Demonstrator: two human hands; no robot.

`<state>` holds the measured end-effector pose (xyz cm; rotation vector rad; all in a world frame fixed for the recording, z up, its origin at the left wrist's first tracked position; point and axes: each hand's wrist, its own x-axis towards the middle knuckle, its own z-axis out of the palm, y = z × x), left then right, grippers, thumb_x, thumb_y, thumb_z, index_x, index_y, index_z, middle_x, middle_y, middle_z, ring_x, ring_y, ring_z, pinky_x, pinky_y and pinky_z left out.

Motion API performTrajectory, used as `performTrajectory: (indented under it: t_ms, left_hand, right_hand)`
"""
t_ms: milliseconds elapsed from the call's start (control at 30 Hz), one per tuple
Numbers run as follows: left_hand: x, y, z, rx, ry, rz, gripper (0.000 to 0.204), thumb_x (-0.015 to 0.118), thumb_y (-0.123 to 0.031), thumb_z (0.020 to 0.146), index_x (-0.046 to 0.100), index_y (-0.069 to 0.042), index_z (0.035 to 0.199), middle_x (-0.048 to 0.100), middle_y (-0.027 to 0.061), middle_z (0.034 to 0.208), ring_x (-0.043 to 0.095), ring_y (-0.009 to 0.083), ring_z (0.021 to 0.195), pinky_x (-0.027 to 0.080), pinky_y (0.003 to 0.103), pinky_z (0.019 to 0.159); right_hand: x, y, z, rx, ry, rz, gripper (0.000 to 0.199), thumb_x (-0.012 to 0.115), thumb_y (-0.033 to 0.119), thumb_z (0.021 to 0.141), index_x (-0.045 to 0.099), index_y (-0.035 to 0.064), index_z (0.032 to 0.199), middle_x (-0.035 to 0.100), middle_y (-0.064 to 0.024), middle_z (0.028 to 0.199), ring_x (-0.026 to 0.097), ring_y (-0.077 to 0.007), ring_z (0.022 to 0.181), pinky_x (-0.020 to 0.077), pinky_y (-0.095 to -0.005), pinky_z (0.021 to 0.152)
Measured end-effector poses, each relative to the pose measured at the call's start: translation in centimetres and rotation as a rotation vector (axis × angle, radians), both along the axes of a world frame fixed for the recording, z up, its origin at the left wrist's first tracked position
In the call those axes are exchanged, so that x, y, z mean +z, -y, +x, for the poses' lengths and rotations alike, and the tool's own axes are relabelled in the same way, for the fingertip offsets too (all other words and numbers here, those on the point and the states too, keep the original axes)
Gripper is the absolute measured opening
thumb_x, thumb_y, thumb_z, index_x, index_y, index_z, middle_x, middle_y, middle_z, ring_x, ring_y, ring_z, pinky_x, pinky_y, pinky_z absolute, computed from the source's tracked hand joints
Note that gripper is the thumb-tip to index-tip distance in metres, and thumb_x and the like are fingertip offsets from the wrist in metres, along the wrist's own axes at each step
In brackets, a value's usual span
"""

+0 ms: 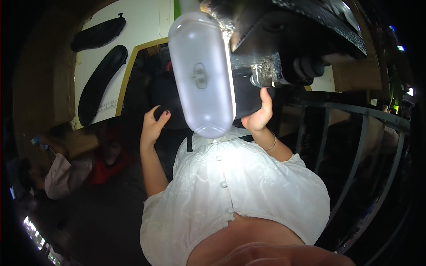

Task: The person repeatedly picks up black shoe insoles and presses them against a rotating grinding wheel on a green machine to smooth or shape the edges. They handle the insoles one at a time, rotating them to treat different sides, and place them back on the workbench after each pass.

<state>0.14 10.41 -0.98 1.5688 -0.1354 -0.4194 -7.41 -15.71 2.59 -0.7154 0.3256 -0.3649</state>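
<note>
A dark, smooth sheet-like piece (246, 94) spans the space between my hands, its middle hidden behind a long pale, rounded lamp-like fixture (202, 104). At its left end my left hand (153, 127) is curled, with the thumb and a finger around a dark edge. My right hand (259, 116) grips the right side, thumb raised along it and the other fingers largely out of sight. Just beyond that thumb is a shiny metal part of a dark machine (266, 71). Shadow hides the exact outline of the dark piece.
Two black curved, sole-shaped pieces (101, 84) lie on a white tabletop (142, 20) at left, beside a yellow-edged opening. A metal railing (355, 146) curves along the right. Another person's sleeve (60, 175) and a red item (111, 170) are at lower left.
</note>
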Motion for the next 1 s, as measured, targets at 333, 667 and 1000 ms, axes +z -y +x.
performTrajectory:
  t_ms: [333,667,1000]
  left_hand:
    - [-7.1,6.5,-4.9,-0.486,0.040,0.197,0.022,0.063,-0.009,0.081,0.060,0.001,0.100,0.064,0.0054,0.093,0.058,0.0125,0.085,0.046,0.027,0.077]
    - [5.5,14.0,-0.3,-0.092,0.267,-0.038,0.022,0.063,-0.019,0.085,0.065,0.003,0.085,0.062,0.0021,0.071,0.054,0.0060,0.063,0.045,0.021,0.057]
    - [3.7,11.7,-2.4,-0.009,0.024,-0.276,0.019,0.052,-0.015,0.091,0.059,0.002,0.094,0.059,-0.0011,0.080,0.051,0.0028,0.073,0.041,0.018,0.065]
  right_hand:
    - [4.6,2.2,3.1,0.594,-0.031,-0.473,0.026,0.053,0.017,0.085,0.060,-0.0026,0.100,0.063,-0.0077,0.093,0.058,-0.0128,0.083,0.0455,-0.0248,0.075]
    - [1.9,4.6,2.3,0.734,0.001,-0.306,0.036,0.063,0.015,0.079,0.055,-0.0040,0.109,0.061,-0.0080,0.100,0.057,-0.0166,0.089,0.0434,-0.0278,0.085]
    - [-7.1,20.2,-9.0,0.229,-0.167,-0.261,0.037,0.064,0.009,0.079,0.053,-0.0036,0.111,0.060,-0.0121,0.104,0.059,-0.0233,0.095,0.0455,-0.0345,0.087]
